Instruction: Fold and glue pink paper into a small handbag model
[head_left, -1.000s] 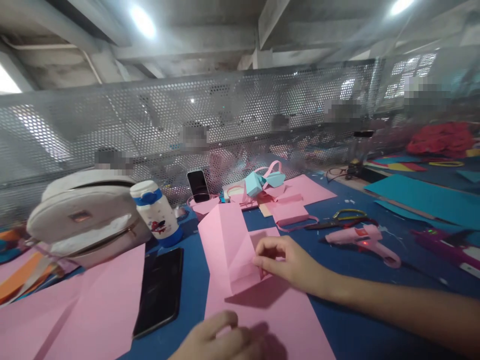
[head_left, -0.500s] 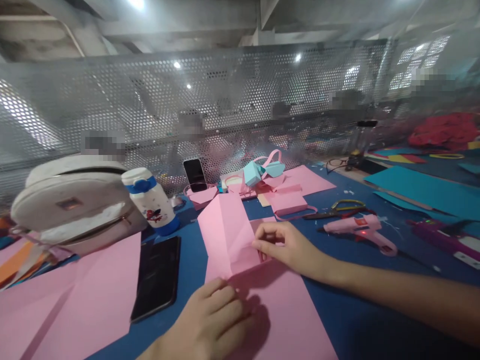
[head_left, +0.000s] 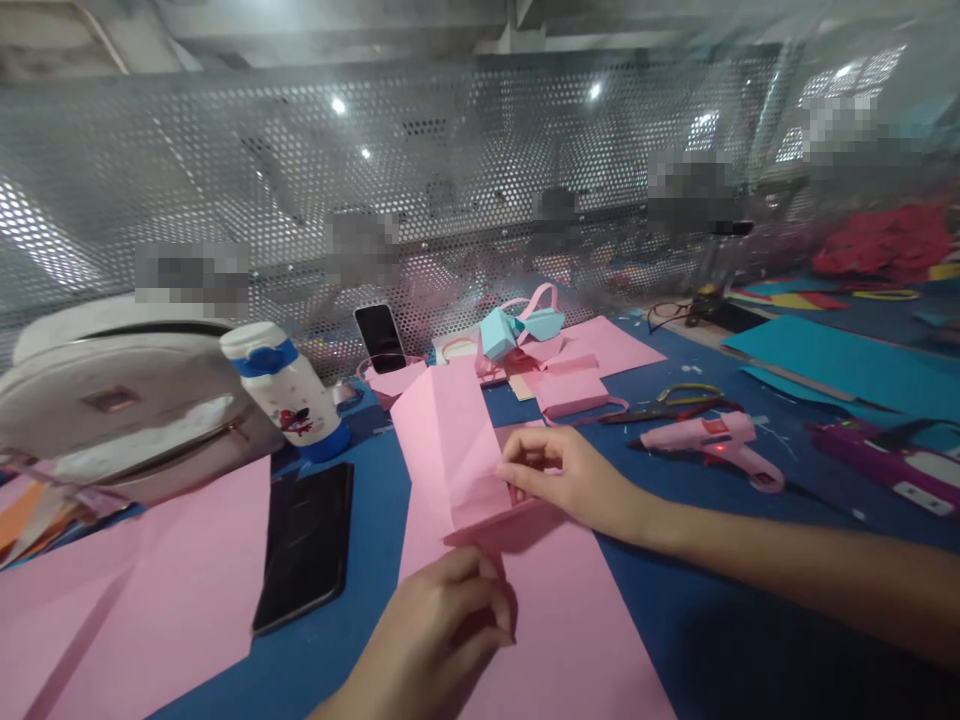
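Note:
A folded piece of pink paper stands upright, creased down its length, over a flat pink sheet. My right hand pinches its lower right edge between thumb and fingers. My left hand is over the flat sheet, just below the folded paper and apart from it. Its fingers are curled in, and nothing shows in them.
On the left are a black phone, another pink sheet, a water bottle and a backpack. To the right lie a pink glue gun, pliers and blue sheets. Paper boxes sit behind.
My left hand has drawn slightly down and right from the folded paper's lower edge, its fingers turning inward. My right hand keeps its pinch. The whole view has shifted a little.

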